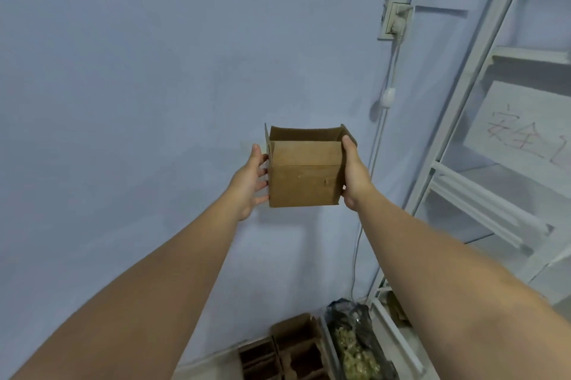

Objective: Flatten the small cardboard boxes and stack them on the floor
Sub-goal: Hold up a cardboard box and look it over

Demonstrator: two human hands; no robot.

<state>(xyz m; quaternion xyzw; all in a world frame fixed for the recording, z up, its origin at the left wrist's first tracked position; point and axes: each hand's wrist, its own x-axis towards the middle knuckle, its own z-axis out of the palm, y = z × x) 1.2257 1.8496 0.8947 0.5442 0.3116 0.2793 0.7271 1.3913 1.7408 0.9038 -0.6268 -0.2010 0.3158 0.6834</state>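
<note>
Pale blue wall fills the view, white metal shelving at right. A person holds a small cardboard box out in mid-air, open-topped and not yet flattened. The left hand presses spread fingers to its left side; the right hand grips its right side, thumb on the front corner. More upright boxes wait on the floor below. No flat stack is visible, so the task looks barely begun.

A pale blue wall carries a socket (cord hanging down) beside white metal shelving.
</note>
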